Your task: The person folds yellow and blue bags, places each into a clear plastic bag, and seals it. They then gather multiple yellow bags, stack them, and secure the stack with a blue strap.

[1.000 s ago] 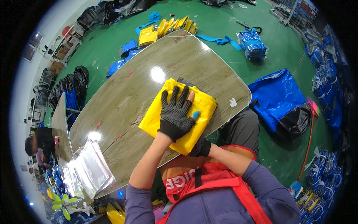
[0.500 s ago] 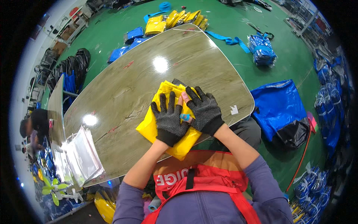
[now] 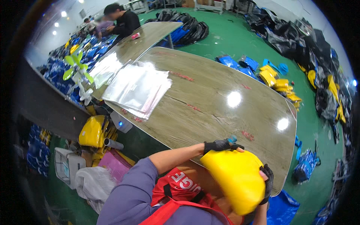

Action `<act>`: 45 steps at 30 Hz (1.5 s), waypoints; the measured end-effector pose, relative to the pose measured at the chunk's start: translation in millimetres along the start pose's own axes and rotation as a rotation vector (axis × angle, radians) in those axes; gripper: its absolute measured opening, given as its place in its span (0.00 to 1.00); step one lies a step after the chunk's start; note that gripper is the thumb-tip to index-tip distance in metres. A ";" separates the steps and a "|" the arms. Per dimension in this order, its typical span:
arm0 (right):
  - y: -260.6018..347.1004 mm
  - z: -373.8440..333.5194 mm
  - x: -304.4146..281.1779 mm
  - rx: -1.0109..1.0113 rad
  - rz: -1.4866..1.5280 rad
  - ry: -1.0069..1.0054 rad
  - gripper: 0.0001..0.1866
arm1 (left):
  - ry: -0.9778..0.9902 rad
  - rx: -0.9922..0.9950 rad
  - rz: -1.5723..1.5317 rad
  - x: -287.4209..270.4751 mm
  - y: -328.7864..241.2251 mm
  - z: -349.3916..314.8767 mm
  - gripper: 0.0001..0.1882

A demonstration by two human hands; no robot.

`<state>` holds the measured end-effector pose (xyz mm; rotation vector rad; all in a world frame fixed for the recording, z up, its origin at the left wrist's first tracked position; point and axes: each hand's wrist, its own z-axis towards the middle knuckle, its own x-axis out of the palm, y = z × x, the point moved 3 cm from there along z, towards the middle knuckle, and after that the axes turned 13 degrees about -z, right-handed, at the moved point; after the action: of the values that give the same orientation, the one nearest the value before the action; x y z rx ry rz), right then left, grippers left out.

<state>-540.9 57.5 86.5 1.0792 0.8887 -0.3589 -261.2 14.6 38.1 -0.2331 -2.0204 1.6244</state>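
A folded yellow sheet of smooth, plastic-looking material [image 3: 236, 180] is held up at the table's near edge, slightly blurred. My left hand [image 3: 224, 145], in a black dotted glove with bare fingertips and a blue band on one finger, grips its upper left edge. On its right side, my right hand [image 3: 267, 183] is closed, with the thumb against the yellow face and the other fingers partly hidden behind it. Beneath and beyond lies the wood-patterned table [image 3: 202, 90]. At its left end rests a stack of clear plastic bags [image 3: 137, 92].
Yellow packets [image 3: 277, 80] and blue packets [image 3: 236, 63] lie on the green floor past the table. A blue bundle [image 3: 305, 167] sits to the right. A green-bladed fan [image 3: 78, 67] stands at left. A person in black [image 3: 125, 22] is at the farther table.
My view has swung left. The yellow sheet, which lay flat under both hands on the table, is now lifted and folded at the near edge, one hand on each side.
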 end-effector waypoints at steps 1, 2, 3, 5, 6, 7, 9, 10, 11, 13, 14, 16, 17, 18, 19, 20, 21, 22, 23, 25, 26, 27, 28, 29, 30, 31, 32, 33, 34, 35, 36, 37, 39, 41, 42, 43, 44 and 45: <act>-1.6 6.8 6.1 -0.004 0.072 0.113 0.22 | -0.134 0.165 -0.150 0.2 -4.6 -8.9 0.35; -9.9 13.1 17.5 0.206 0.287 -0.066 0.23 | -0.262 0.325 -0.303 4.0 -4.1 -21.2 0.34; -16.8 17.1 30.9 0.432 0.484 -0.247 0.25 | -0.429 0.348 -0.280 6.4 -3.4 -32.2 0.33; -20.3 36.4 64.4 0.467 0.967 -0.127 0.24 | -0.683 0.275 0.277 8.7 -1.3 -56.1 0.30; -20.7 43.6 75.4 0.444 0.775 0.000 0.25 | -0.660 0.354 0.250 -1.0 -4.7 -68.0 0.29; -18.5 46.9 86.2 0.361 0.797 0.019 0.27 | -0.609 0.350 0.225 -15.5 -5.4 -81.4 0.29; -18.7 53.2 98.8 0.387 0.880 0.149 0.28 | -0.368 -0.157 0.810 -78.5 -11.5 -102.5 0.19; -22.9 54.8 99.3 0.508 0.845 0.189 0.28 | -0.441 0.173 1.037 -123.6 -32.8 -130.6 0.16; -25.5 51.4 99.1 0.620 0.858 0.169 0.28 | -0.713 0.289 0.992 -180.8 -53.1 -154.7 0.12; -28.2 48.5 92.6 0.705 0.866 0.189 0.29 | -1.220 0.281 1.287 -293.0 -86.8 -222.2 0.11; -27.5 48.1 90.5 0.680 0.880 0.226 0.29 | -1.480 0.495 1.199 -338.3 -100.0 -260.7 0.14; -26.8 46.2 86.1 0.649 0.881 0.273 0.31 | -1.799 0.207 1.413 -410.2 -112.4 -314.1 0.20; -27.6 45.3 85.1 0.666 0.855 0.286 0.31 | -1.785 -0.094 1.348 -436.7 -108.7 -330.8 0.23; -27.8 44.4 84.7 0.676 0.861 0.279 0.31 | -1.682 -0.333 1.248 -455.9 -104.3 -341.4 0.20; -28.0 44.1 85.3 0.683 0.861 0.276 0.31 | -1.571 -0.400 1.305 -464.9 -102.2 -348.8 0.17; -27.8 43.3 85.2 0.694 0.865 0.272 0.31 | -1.569 -0.326 1.241 -470.0 -103.6 -354.7 0.15; -27.0 43.1 86.5 0.701 0.869 0.265 0.31 | -1.587 -0.262 1.203 -470.4 -104.3 -359.8 0.14; -25.9 42.7 85.7 0.706 0.872 0.255 0.31 | -1.533 -0.215 1.227 -470.7 -107.8 -360.3 0.16; -24.1 42.4 86.1 0.707 0.878 0.245 0.31 | -1.504 -0.189 1.236 -469.9 -111.7 -361.7 0.16; -19.5 41.5 84.2 0.707 0.911 0.223 0.31 | -1.283 -0.330 1.393 -469.4 -120.2 -356.7 0.17; -16.9 41.2 84.0 0.704 0.944 0.221 0.31 | -1.334 -0.411 1.304 -469.0 -123.3 -356.1 0.18; -14.7 39.3 84.6 0.757 0.993 0.244 0.32 | -1.411 -0.471 1.216 -465.3 -126.6 -353.8 0.19; -12.4 38.9 85.0 0.747 1.015 0.234 0.32 | -1.507 -0.326 1.418 -451.2 -133.4 -344.6 0.15; -9.9 38.5 85.2 0.720 1.049 0.244 0.31 | -1.518 -0.199 1.559 -433.6 -137.1 -331.7 0.12; -10.2 38.0 84.4 0.706 0.933 0.182 0.30 | -1.377 -0.053 1.506 -410.9 -133.1 -308.4 0.12; -10.1 37.5 82.9 0.658 0.842 0.130 0.29 | -1.300 0.122 1.474 -381.3 -129.1 -284.0 0.13; -10.9 34.8 83.6 0.695 0.900 0.084 0.28 | -1.105 0.252 1.390 -344.4 -119.2 -252.5 0.14; -12.2 31.5 83.0 0.711 0.967 0.031 0.27 | -0.924 0.456 1.299 -300.6 -109.4 -222.3 0.15; -13.8 26.8 81.1 0.729 1.030 -0.029 0.26 | -0.794 0.422 1.242 -257.1 -95.4 -191.2 0.16; -16.2 20.4 77.3 0.762 1.074 -0.089 0.26 | -0.659 0.362 1.173 -213.2 -81.0 -163.6 0.16; -18.0 14.1 70.9 0.732 1.136 -0.166 0.25 | -0.541 0.360 1.130 -170.3 -68.5 -141.6 0.16; -20.9 6.9 63.0 0.735 1.147 -0.246 0.25 | -0.428 0.241 1.083 -133.9 -54.9 -124.1 0.16; -20.0 -9.5 41.4 0.631 1.315 -0.232 0.25 | -0.320 0.295 1.065 -78.0 -40.3 -107.7 0.16; -26.7 -25.3 20.4 0.787 1.288 -0.415 0.25 | -0.127 0.336 1.065 -45.6 -26.2 -102.0 0.16; -24.8 -29.1 10.7 0.727 1.309 -0.359 0.25 | 0.013 0.389 1.078 -36.8 -20.5 -102.4 0.16; -24.4 -32.1 3.5 0.720 1.250 -0.352 0.25 | 0.156 0.391 1.110 -32.9 -13.9 -102.5 0.15; -24.1 -34.9 -2.9 0.730 1.190 -0.353 0.24 | 0.251 0.482 0.996 -32.9 -11.6 -102.7 0.16; -23.9 -36.2 -6.4 0.736 1.131 -0.350 0.24 | 0.254 0.398 0.869 -38.9 -7.5 -99.2 0.17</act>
<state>-576.6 77.3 70.3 1.9304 -0.2883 0.1121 -177.1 80.0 47.1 -1.2197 -1.4130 2.2963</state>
